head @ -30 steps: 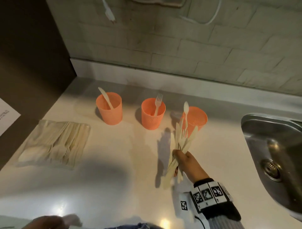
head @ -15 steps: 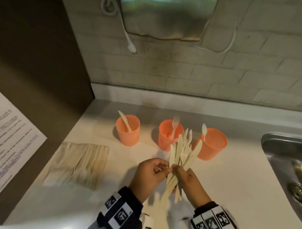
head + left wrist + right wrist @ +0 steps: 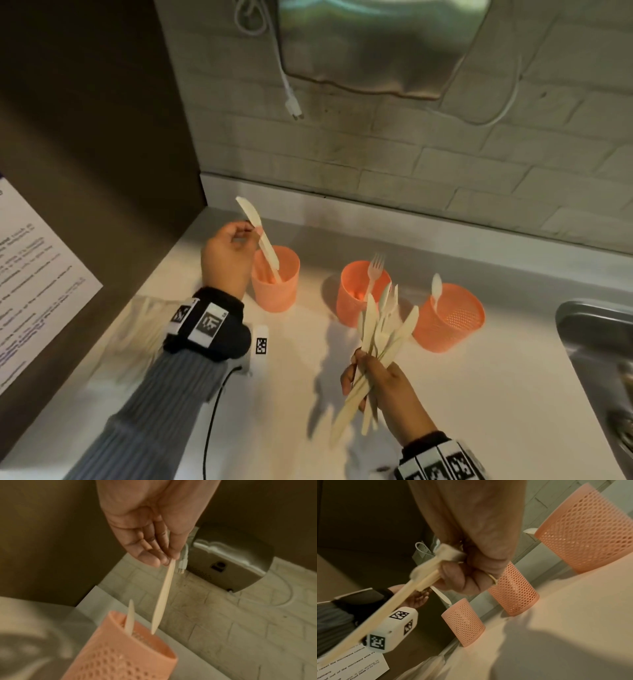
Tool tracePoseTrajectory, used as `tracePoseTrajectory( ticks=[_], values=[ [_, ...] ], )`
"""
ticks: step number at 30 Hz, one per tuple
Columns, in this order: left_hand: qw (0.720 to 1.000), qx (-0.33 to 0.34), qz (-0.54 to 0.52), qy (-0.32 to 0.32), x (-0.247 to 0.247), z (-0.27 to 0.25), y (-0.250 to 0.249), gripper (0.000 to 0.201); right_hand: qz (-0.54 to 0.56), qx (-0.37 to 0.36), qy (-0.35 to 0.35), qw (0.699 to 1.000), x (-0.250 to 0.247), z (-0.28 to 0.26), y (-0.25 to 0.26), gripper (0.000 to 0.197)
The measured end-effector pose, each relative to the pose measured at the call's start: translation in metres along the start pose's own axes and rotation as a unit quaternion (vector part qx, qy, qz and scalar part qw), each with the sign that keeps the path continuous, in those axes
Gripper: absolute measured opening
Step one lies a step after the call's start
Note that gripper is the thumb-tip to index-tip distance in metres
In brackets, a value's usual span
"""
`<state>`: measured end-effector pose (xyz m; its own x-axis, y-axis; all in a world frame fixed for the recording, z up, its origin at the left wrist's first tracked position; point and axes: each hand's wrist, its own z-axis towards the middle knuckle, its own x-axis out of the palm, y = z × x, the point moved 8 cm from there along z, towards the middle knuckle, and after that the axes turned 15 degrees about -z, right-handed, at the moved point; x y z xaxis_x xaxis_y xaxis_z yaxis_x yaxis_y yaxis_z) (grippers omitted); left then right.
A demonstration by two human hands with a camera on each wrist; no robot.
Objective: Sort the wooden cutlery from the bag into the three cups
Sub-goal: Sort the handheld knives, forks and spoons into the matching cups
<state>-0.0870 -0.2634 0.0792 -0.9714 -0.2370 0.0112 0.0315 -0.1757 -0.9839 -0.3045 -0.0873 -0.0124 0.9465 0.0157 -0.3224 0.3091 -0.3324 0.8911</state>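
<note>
From the head view, the left hand [image 3: 228,255] pinches one pale wooden knife [image 3: 259,237] between thumb and fingertips, its lower end already inside the leftmost orange mesh cup [image 3: 275,279]. Right of that cup stands the middle orange mesh cup [image 3: 356,294] with one wooden fork [image 3: 374,270], and further right the wider orange mesh cup [image 3: 448,317] with one wooden spoon [image 3: 436,286]. The right hand [image 3: 380,380] is clamped round a fanned bundle of wooden cutlery [image 3: 380,329], held in front of the middle cup. Left of the leftmost cup lies the clear plastic bag [image 3: 144,329], seemingly holding more pieces

The left wrist view shows the knife's tip at the leftmost cup's rim, beside a knife already standing in it [image 3: 129,616]

In the right wrist view, curled fingers [image 3: 453,580] grip the bundle's handles, all three cups beyond

By my judgement sorting has barely begun: the bundle and the bag's contents remain
</note>
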Motion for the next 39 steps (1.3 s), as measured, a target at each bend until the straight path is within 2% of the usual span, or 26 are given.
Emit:
tracePoseTrajectory(
  ticks=[3, 6, 7, 9, 11, 13, 14, 16, 18, 21, 22, 25, 28, 30, 33, 37, 39],
  values=[
    [0.997, -0.037, 0.065, 0.018, 0.006, 0.013, 0.029, 0.020, -0.017, 0.000, 0.000, 1.000, 0.000, 0.002, -0.002, 0.053],
    [0.990, -0.057, 0.120, 0.040, 0.010, 0.009, 0.044, 0.041, -0.027, 0.005, 0.001, 1.000, -0.002, 0.002, -0.003, 0.053],
    [0.991, -0.053, 0.113, 0.037, 0.011, 0.001, 0.041, 0.046, -0.033, 0.001, 0.003, 0.999, -0.002, 0.002, 0.000, 0.054],
    [0.996, -0.007, 0.067, 0.062, 0.021, -0.023, 0.022, 0.037, -0.041, -0.004, 0.008, 0.999, -0.001, 0.003, 0.002, 0.054],
    [0.985, 0.028, 0.022, 0.171, 0.046, -0.063, 0.002, 0.019, -0.035, -0.010, 0.003, 0.999, 0.000, 0.005, 0.004, 0.052],
    [0.953, 0.014, 0.006, 0.303, 0.072, -0.109, -0.008, 0.007, -0.026, -0.020, -0.012, 0.999, 0.000, 0.006, 0.006, 0.047],
    [0.939, 0.003, 0.013, 0.344, 0.081, -0.128, -0.009, 0.008, -0.028, -0.029, -0.017, 0.999, 0.002, 0.008, 0.008, 0.043],
    [0.925, -0.023, 0.036, 0.378, 0.091, -0.151, -0.002, 0.015, -0.058, -0.027, -0.021, 0.998, 0.004, 0.011, 0.010, 0.039],
    [0.926, -0.042, 0.049, 0.373, 0.095, -0.159, 0.005, 0.016, -0.072, -0.015, -0.028, 0.997, 0.004, 0.010, 0.009, 0.036],
    [0.927, -0.066, 0.042, 0.368, 0.096, -0.159, 0.009, 0.021, -0.021, -0.043, -0.049, 0.998, 0.000, 0.003, 0.015, 0.011],
    [0.925, -0.082, 0.027, 0.370, 0.096, -0.159, 0.011, 0.025, -0.031, -0.037, -0.055, 0.997, -0.001, 0.001, 0.012, 0.009],
    [0.921, -0.099, 0.001, 0.378, 0.098, -0.162, 0.014, 0.032, -0.121, -0.016, -0.062, 0.991, -0.001, 0.004, 0.013, 0.017],
    [0.918, -0.099, -0.017, 0.384, 0.101, -0.169, 0.018, 0.031, -0.221, -0.023, -0.029, 0.975, 0.005, 0.009, 0.021, 0.034],
    [0.914, -0.116, -0.024, 0.388, 0.101, -0.172, 0.024, 0.029, -0.244, -0.037, -0.022, 0.969, 0.009, 0.009, 0.023, 0.031],
    [0.905, -0.133, -0.027, 0.403, 0.100, -0.170, 0.025, 0.016, -0.169, -0.064, -0.059, 0.982, 0.004, 0.003, 0.023, 0.025],
    [0.903, -0.162, -0.080, 0.389, 0.091, -0.149, 0.014, 0.007, -0.029, -0.063, -0.043, 0.997, 0.002, -0.003, 0.021, 0.017],
    [0.907, -0.170, -0.108, 0.370, 0.083, -0.133, 0.007, 0.005, 0.001, -0.057, -0.032, 0.998, 0.001, -0.002, 0.017, 0.027]
  ],
)
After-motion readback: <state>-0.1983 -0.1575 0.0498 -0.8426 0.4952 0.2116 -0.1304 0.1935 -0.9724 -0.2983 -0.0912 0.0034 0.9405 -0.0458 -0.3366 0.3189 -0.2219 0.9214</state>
